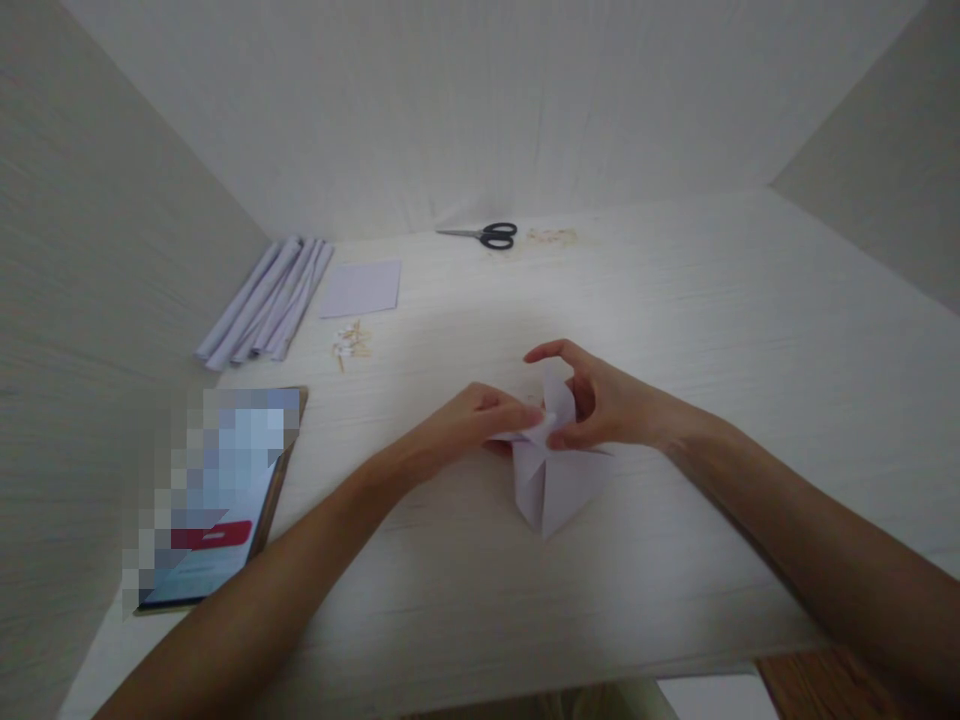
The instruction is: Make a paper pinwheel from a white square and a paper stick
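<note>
A white paper pinwheel (571, 490) with cut, curved flaps is held just over the middle of the table. My left hand (487, 420) grips it from the left, thumb pressed on the folded-in points near the centre. On the other side my right hand (600, 400) has its thumb against the paper near the centre. Its index finger arches above an upright curled flap, and the other fingers are partly behind the paper. Whether a pin sits at the centre is hidden by the fingers.
Rolled white paper sticks (266, 300) lie at the back left, beside a square paper sheet (362, 288). Small pins (351, 342) lie scattered before the sheet. Scissors (487, 235) and another small pile (552, 237) lie by the back wall. A tablet (225, 490) rests at the left.
</note>
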Demonstrator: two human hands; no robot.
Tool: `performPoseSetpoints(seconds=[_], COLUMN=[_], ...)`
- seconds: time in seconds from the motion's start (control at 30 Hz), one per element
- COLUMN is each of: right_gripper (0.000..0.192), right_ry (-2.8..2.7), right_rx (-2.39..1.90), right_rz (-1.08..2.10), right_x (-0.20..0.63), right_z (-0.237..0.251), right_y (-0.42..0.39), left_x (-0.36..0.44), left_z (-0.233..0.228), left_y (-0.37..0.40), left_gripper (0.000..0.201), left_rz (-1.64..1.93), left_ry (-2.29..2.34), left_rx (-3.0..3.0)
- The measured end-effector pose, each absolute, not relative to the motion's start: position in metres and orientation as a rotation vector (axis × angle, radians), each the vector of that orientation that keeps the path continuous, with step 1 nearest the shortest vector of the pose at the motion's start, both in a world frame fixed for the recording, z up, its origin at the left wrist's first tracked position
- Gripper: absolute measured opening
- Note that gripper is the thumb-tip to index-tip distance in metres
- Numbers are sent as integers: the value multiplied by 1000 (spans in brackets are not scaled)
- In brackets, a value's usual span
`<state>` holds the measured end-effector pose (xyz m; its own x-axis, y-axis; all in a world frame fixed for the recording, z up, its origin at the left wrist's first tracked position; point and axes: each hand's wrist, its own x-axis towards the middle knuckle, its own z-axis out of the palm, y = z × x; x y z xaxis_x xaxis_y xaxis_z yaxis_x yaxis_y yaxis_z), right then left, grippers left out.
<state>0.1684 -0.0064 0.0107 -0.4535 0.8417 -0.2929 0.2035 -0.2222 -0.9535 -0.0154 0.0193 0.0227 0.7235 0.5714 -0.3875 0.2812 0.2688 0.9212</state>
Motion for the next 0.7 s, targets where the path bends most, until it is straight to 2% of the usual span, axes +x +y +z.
performPoseSetpoints(seconds=[0.07, 0.17, 0.7], right_gripper=[72, 73, 74], right_ry=[-1571, -1587, -1547], right_rx=[-1268, -1280, -1302], right_rz=[1707, 1694, 1649], right_x=[168, 167, 164], right_z=[11, 13, 11], right_y=[-6, -6, -5], left_x=[-14, -13, -11], left_z=[23, 20, 14], left_y=[17, 16, 14], left_gripper=[19, 12, 12], left_rz=[152, 159, 202], left_ry=[800, 849, 981], left_rx=[1414, 1476, 1589])
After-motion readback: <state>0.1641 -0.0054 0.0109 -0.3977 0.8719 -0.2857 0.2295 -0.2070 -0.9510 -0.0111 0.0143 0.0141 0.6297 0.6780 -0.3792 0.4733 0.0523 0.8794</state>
